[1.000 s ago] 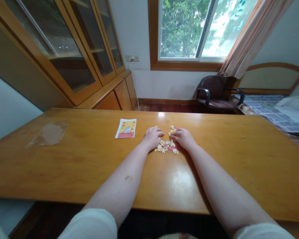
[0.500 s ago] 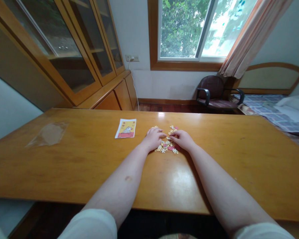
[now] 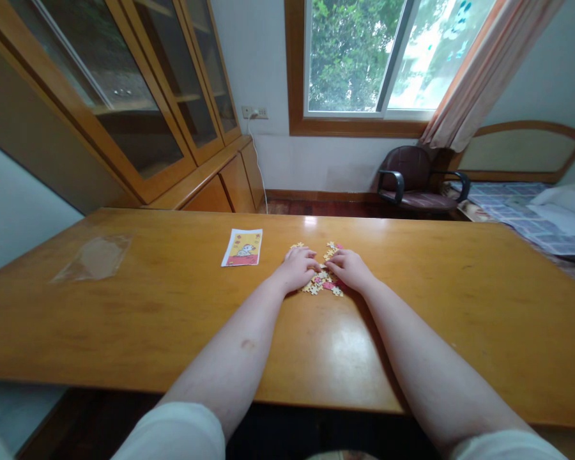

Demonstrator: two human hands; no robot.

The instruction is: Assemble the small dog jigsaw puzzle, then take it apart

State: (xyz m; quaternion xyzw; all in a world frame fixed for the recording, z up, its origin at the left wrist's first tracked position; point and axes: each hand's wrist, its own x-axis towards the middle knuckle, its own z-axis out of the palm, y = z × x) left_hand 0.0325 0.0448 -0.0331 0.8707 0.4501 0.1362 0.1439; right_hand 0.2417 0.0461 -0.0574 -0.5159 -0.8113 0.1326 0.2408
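Observation:
A small heap of yellow, white and pink jigsaw pieces [image 3: 324, 283] lies on the wooden table [image 3: 172, 306]. My left hand [image 3: 298, 268] rests on the heap's left side, fingers stretched flat over the pieces. My right hand [image 3: 351, 269] sits on the right side with its fingers curled, the tips pinched on the pile close to the left fingertips. What they pinch is hidden. A few stray pieces [image 3: 333, 246] lie just beyond the hands. A yellow and red picture card [image 3: 242, 247] lies flat to the left of my left hand.
A clear plastic bag [image 3: 93, 257] lies on the table's far left. Wooden glass-door cabinets [image 3: 172, 96] line the left wall. Beyond the table are a dark armchair [image 3: 414, 182], a window and a bed [image 3: 531, 211] at the right.
My left hand has slid a little to the right onto the pile, and the two hands' fingertips have come closer together over the pieces.

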